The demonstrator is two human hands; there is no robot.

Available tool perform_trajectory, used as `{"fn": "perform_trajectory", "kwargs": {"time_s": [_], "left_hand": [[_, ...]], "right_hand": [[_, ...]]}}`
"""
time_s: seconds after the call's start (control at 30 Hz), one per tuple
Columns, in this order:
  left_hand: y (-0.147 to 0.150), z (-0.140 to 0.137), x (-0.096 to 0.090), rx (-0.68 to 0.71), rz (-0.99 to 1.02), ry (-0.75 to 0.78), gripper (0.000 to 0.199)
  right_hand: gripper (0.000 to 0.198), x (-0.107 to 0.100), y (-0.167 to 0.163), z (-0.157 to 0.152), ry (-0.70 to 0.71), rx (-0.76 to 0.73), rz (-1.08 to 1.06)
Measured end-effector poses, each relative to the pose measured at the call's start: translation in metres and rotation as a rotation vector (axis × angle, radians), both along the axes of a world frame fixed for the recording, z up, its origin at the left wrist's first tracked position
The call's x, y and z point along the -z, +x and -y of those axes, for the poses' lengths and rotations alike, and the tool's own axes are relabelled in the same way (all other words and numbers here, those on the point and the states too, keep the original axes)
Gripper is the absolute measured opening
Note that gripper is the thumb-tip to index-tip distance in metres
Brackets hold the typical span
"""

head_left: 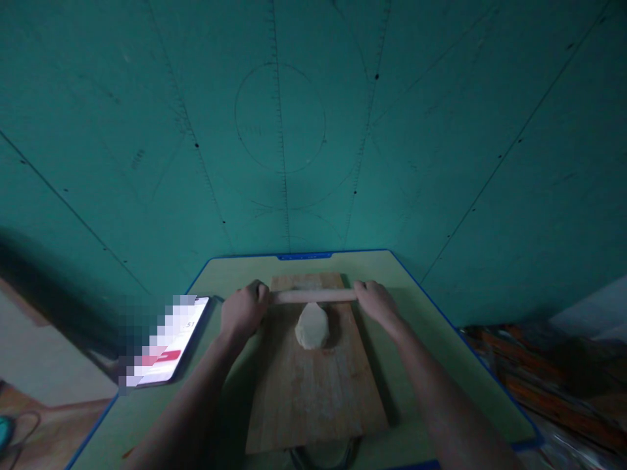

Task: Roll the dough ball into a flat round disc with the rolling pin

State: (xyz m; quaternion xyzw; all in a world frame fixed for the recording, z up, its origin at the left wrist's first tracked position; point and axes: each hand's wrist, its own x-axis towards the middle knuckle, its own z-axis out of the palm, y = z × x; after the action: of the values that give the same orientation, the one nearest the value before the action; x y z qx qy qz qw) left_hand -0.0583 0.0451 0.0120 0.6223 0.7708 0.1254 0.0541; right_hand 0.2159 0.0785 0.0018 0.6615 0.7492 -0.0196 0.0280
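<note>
A light wooden rolling pin (313, 297) lies crosswise over the far part of a wooden cutting board (279, 398). My left hand (245, 308) is wrapped round its left end, and my right hand (376, 299) grips the right end. Just on the near side of the pin is a pale, flattened piece of dough (312, 328), its far tip narrowing to a point at the pin. Flour dusts the board around it. Whether the pin presses on the dough's tip or only meets its edge I cannot tell.
The board rests on a small table (220, 271) with a blue rim. A lit phone (179, 346), partly pixelated, lies at the table's left edge. Behind rises a green wall (313, 130) with drawn lines and circles. A dark curved handle (323, 460) shows below the board's near edge.
</note>
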Motion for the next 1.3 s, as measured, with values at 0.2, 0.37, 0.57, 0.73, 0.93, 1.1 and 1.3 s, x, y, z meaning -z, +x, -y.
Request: {"fn": "perform_trajectory", "kwargs": {"time_s": [0.2, 0.37, 0.57, 0.73, 0.93, 1.1, 1.3], "left_hand": [[-0.002, 0.011, -0.005, 0.03, 0.099, 0.064, 0.031], [-0.007, 0.015, -0.009, 0.062, 0.169, 0.127, 0.032], [-0.009, 0.015, -0.013, 0.161, 0.153, -0.042, 0.044], [-0.014, 0.014, -0.004, 0.341, -0.175, -0.174, 0.035], [-0.011, 0.018, 0.006, 0.442, -0.425, -0.235, 0.047], [-0.003, 0.017, 0.008, 0.414, -0.519, -0.187, 0.04], [-0.001, 0.015, 0.009, 0.373, -0.481, -0.161, 0.037]], "right_hand": [[0.039, -0.005, 0.002, 0.002, 0.05, 0.019, -0.006], [0.042, -0.01, 0.002, 0.006, 0.059, -0.002, -0.012], [0.034, -0.01, 0.009, 0.009, -0.009, -0.08, -0.022], [0.038, -0.008, 0.014, 0.008, -0.11, -0.138, -0.053], [0.025, -0.011, 0.01, 0.013, -0.148, -0.188, 0.002], [0.031, -0.005, 0.006, 0.01, -0.176, -0.199, 0.078], [0.033, 0.003, 0.004, 0.002, -0.159, -0.193, 0.108]]}}
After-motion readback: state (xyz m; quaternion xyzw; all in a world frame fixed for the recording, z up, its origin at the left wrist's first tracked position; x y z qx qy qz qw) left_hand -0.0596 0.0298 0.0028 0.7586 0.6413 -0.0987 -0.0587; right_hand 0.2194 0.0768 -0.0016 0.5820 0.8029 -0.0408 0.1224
